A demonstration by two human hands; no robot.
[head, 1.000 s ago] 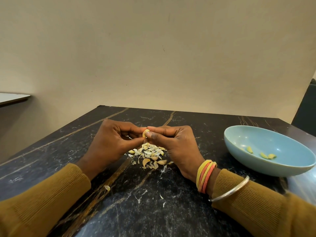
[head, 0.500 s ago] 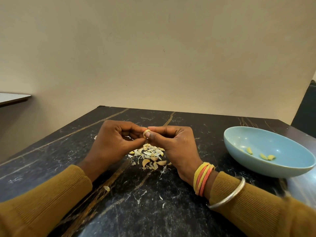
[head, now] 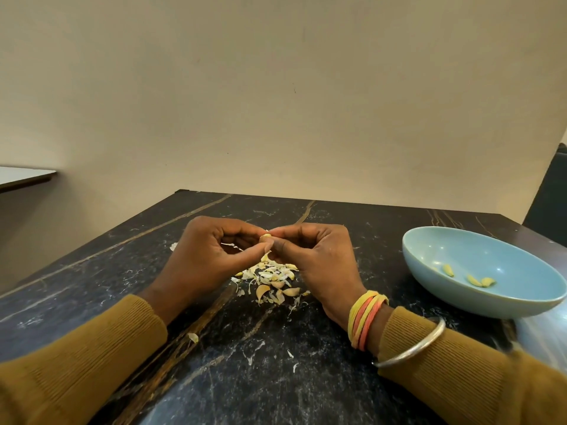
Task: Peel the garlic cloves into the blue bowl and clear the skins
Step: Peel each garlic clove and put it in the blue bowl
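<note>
A small pale garlic clove (head: 265, 238) is pinched between the fingertips of my left hand (head: 211, 256) and my right hand (head: 319, 259), a little above the table. Directly below them lies a heap of papery skins and unpeeled cloves (head: 271, 279) on the black marble table (head: 251, 378). The blue bowl (head: 435, 240) sits to the right of my right hand with three peeled cloves (head: 478, 281) inside.
Stray skin flakes lie near the front, one (head: 193, 337) by my left sleeve and smaller ones (head: 290, 354) in the middle. A beige wall rises behind the table's far edge. A pale surface (head: 21, 176) juts in at left, and a dark object (head: 549, 194) stands at right.
Both hands stay together on the clove; the fingertips have shifted slightly around it. The pile and the bowl have not moved.
</note>
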